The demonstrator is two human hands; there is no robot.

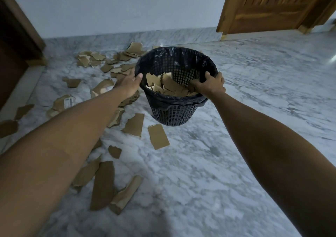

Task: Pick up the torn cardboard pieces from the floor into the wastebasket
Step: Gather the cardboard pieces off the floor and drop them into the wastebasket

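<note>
While both hands, left hand [130,86] and right hand [209,85], grip the wastebasket [174,109] rim, they should shift it level (liner loose) toward the torn cardboard pieces [101,182].

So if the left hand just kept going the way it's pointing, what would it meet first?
The left hand already grips the wastebasket at its near-left rim. Pushed further on, it would likely meet the black liner at the far rim, though depth is hard to judge.

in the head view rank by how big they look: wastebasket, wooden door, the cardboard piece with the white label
1. wooden door, cut off by the frame
2. wastebasket
3. cardboard piece with the white label
Door and wastebasket look close in size; the door stands farther away.
</note>
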